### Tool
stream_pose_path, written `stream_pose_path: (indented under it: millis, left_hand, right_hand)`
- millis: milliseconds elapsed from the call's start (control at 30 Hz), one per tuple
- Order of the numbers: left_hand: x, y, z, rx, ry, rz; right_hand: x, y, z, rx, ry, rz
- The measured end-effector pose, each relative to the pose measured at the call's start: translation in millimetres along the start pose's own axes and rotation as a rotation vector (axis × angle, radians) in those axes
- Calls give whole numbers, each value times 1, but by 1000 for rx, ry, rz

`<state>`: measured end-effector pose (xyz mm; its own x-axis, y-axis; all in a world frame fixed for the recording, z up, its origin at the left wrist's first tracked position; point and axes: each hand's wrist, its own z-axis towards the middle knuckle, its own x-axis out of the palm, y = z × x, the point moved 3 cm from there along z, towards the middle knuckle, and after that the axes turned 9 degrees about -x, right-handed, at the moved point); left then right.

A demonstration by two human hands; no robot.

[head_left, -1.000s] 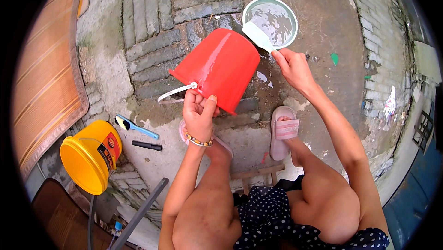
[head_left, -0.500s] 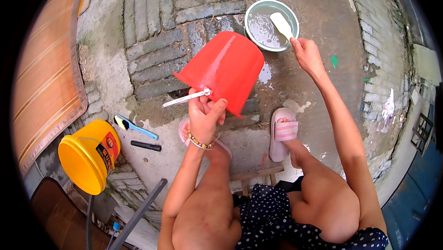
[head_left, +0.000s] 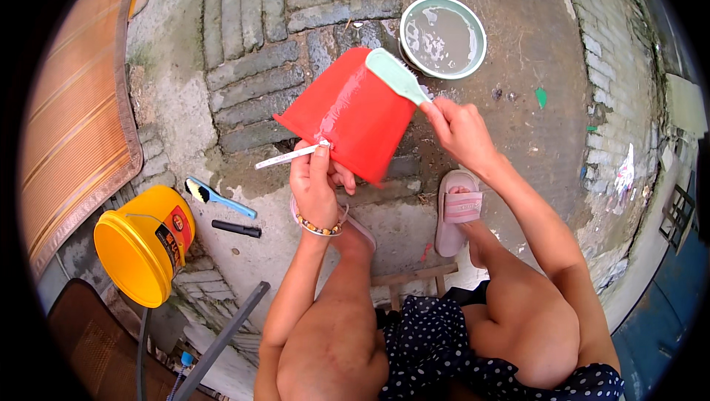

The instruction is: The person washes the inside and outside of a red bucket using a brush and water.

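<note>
A red plastic bucket point(head_left: 347, 116) hangs tilted above the ground, its wide rim toward me and its base pointing away. My left hand point(head_left: 318, 186) is closed on the rim, next to the white handle point(head_left: 287, 156). In my right hand point(head_left: 462, 129) is the handle of a pale green scrub brush point(head_left: 396, 78). The brush head lies against the bucket's outer wall near the base, bristles largely hidden from me. Beyond it stands a pale green basin point(head_left: 479, 53) holding cloudy grey water.
A yellow bucket point(head_left: 132, 257) lies on its side at the left. Near it are a blue-handled brush point(head_left: 222, 197) and a black cylindrical object point(head_left: 236, 228). An orange striped mat point(head_left: 81, 98) hangs at the left edge. Wet brick and concrete paving surrounds my pink slippers point(head_left: 460, 216).
My right hand has brought the brush out of the basin, left and down onto the bucket's side. The bucket has shifted slightly left.
</note>
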<state>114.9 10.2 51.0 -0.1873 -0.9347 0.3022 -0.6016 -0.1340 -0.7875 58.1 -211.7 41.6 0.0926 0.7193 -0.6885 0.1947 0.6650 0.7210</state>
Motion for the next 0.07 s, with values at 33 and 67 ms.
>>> stream_pose_path:
  millis: [33, 67]
  left_hand:
    - [-4, -4, -2, 25, -5, 33]
    - [-9, -7, -2, 49, -11, 65]
  right_hand:
    - [-6, -14, 7, 59, -12, 16]
    - [-13, -24, 14, 118, -23, 33]
